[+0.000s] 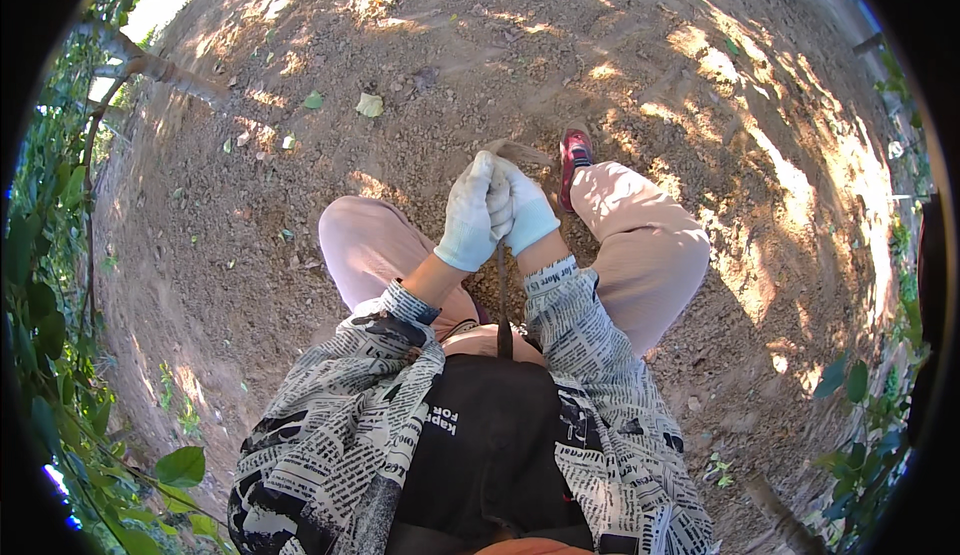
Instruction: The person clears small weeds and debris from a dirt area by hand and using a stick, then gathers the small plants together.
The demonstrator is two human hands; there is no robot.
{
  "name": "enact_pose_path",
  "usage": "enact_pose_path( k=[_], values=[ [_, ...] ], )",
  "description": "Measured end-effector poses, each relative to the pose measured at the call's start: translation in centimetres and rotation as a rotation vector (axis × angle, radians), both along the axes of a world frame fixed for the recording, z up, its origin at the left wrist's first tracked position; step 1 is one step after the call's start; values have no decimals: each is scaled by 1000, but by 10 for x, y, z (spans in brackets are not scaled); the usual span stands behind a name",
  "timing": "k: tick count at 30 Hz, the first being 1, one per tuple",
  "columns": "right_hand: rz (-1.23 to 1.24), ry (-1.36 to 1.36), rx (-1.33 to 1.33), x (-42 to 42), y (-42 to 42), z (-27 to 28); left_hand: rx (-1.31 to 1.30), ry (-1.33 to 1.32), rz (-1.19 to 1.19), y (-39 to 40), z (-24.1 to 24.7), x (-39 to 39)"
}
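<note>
My left hand point(469, 214) and my right hand point(527, 206), both in white knit gloves with pale blue cuffs, are pressed together in front of my knees. Their fingers curl around the upper part of a long thin tool. Its dark shaft point(502, 285) comes out below the gloves and runs back towards my lap, ending in a thicker dark part point(505, 341). Beyond the fingertips a flat, curved tan piece point(521, 152) extends to the right. Whether it joins the shaft is hidden by the gloves.
Dry, crumbly soil point(300, 157) with scattered leaves surrounds me. My bent legs in pink trousers point(637, 255) flank my hands, and a red shoe point(574, 157) is just ahead. A branch point(169, 75) reaches in from the left. Leafy foliage point(52, 315) lines that side, and a cut stem point(780, 514) stands lower right.
</note>
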State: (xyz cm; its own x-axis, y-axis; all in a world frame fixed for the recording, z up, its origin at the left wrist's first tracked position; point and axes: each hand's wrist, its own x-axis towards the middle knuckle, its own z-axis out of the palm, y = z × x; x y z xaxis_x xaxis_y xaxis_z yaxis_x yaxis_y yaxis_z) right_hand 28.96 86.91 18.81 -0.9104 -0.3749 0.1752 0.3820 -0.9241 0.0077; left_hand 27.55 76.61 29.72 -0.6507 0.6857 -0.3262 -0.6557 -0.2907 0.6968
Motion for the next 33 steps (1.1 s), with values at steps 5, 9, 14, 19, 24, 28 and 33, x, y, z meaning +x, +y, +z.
enact_pose_path(
  k=[5,9,14,19,24,28,33],
  values=[
    [-717,-224,992,11,-22,-7,83,153,-118,12,14,19],
    [-797,-280,1065,29,-19,11,35,58,-77,3,11,5],
    [-819,-495,990,40,-14,56,62,41,-36,1,7,2],
    [-849,-510,917,32,-12,65,63,34,-41,3,4,2],
    [-643,-483,586,35,-7,69,75,21,-67,8,5,4],
    [-653,-683,526,23,-13,77,40,24,-101,10,7,3],
    [-113,-248,134,16,9,40,53,18,-113,10,6,1]
  ],
)
